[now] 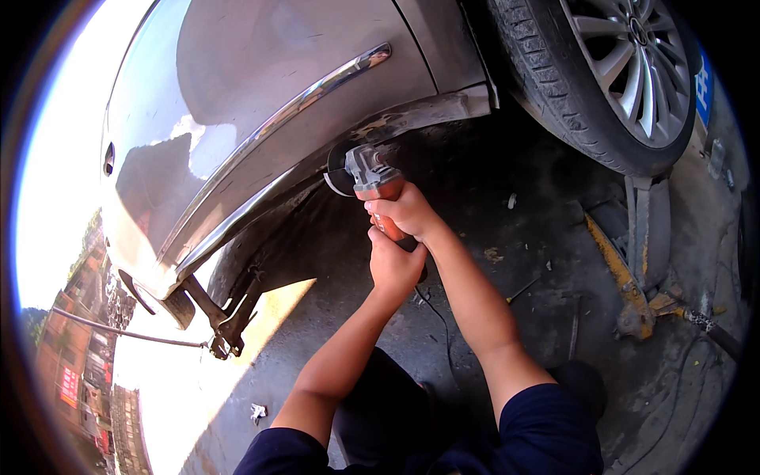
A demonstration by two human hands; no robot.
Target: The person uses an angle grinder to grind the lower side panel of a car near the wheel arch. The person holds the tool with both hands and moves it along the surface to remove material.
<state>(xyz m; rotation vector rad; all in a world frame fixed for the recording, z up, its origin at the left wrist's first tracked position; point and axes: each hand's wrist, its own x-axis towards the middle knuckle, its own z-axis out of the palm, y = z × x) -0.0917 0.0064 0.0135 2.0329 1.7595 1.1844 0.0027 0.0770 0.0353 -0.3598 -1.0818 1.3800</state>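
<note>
Both of my hands are closed round an orange and grey angle grinder [381,188]. My right hand [408,210] wraps its body just behind the grey gear head. Further back, my left hand [393,260] grips the rear part of the handle. The disc guard and dark disc [340,169] are up at the lower sill [427,115] of a car; whether the disc touches the metal is hard to tell. Bare, scuffed patches show along that sill. A black cord [445,317] trails from the tool down to the floor.
The silver-grey car door [317,47] with its chrome strip [309,96] fills the upper left. A wheel [590,79] stands at upper right above a metal support with a yellow bar [613,255]. At left, a dark metal stand [229,317] is under the car. Crumpled scrap [258,412] lies on the floor.
</note>
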